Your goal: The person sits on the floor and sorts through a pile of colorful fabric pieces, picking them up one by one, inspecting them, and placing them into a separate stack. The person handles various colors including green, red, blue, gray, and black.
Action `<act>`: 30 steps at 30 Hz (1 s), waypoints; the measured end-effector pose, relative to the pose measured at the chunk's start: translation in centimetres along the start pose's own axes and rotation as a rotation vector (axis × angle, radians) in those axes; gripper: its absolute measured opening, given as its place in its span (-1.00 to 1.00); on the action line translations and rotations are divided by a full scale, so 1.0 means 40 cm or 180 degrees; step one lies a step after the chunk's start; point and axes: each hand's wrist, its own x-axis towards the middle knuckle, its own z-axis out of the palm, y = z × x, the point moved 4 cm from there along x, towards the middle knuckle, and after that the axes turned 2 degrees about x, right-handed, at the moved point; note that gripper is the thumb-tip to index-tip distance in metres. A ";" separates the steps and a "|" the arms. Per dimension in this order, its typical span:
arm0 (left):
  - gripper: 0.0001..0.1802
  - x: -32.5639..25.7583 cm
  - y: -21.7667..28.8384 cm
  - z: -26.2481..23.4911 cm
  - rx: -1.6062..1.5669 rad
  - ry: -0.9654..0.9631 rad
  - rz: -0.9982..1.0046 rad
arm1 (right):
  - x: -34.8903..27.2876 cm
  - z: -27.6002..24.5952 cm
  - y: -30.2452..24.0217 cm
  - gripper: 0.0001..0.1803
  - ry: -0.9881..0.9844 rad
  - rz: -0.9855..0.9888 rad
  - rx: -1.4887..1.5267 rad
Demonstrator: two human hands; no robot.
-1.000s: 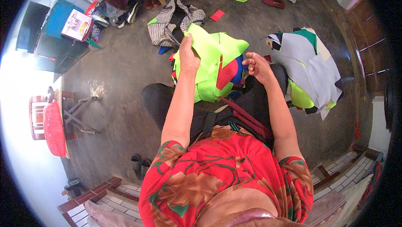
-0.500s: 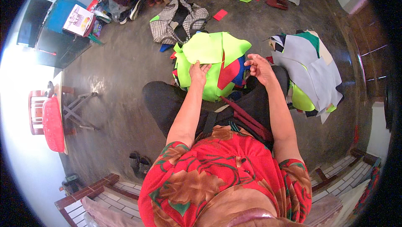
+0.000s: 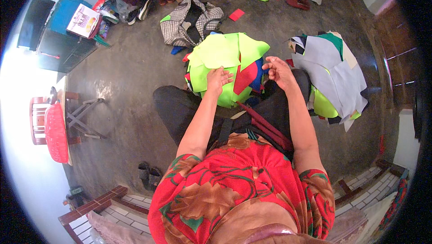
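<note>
Lime-green fabric (image 3: pixel 218 49) under left fingers (image 3: pixel 227 76), right fingers (image 3: pixel 270 59) just beside

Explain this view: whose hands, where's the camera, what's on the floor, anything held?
There's no machine, just a person's bare hands. The view comes from the left of two wide fisheye cameras worn on the head, looking down, so straight edges bend near the rim. The left hand is at a pile of lime-green fabric; whether it grips a piece isn't clear. The right hand hovers half-open beside that pile, seemingly empty. On the floor lie grey fabric heaped to the right, a checked cloth beyond, and a red scrap.
</note>
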 end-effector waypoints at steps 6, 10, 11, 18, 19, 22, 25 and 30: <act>-0.85 -0.041 0.021 -0.055 0.2955 0.0673 0.2110 | 0.009 0.006 0.008 -0.79 -0.0144 0.0056 0.0120; -0.60 -0.101 0.059 -0.037 0.4051 0.1030 0.3213 | 0.005 0.015 0.007 -0.79 -0.0061 0.0050 0.0138; -0.55 -0.105 0.060 -0.024 0.4386 0.1038 0.3164 | 0.000 0.015 -0.001 -0.79 -0.0048 0.0046 0.0138; -0.39 -0.053 -0.010 -0.073 0.5145 0.0636 0.2522 | -0.013 0.025 -0.007 -0.77 -0.0143 -0.0068 0.0110; -0.39 -0.050 -0.012 -0.072 0.5134 0.0624 0.2507 | -0.017 0.028 -0.012 -0.77 -0.0165 -0.0077 0.0096; -0.38 -0.050 -0.009 -0.075 0.5138 0.0610 0.2498 | -0.026 0.041 -0.019 -0.76 -0.0164 -0.0169 -0.0099; -0.38 -0.053 -0.015 -0.079 0.5139 0.0597 0.2531 | -0.037 0.051 -0.023 -0.76 -0.0290 -0.0320 -0.0266; -0.39 -0.048 -0.015 -0.088 0.5071 0.0587 0.2523 | -0.113 0.057 -0.078 -0.82 -0.0031 -0.1089 -0.0846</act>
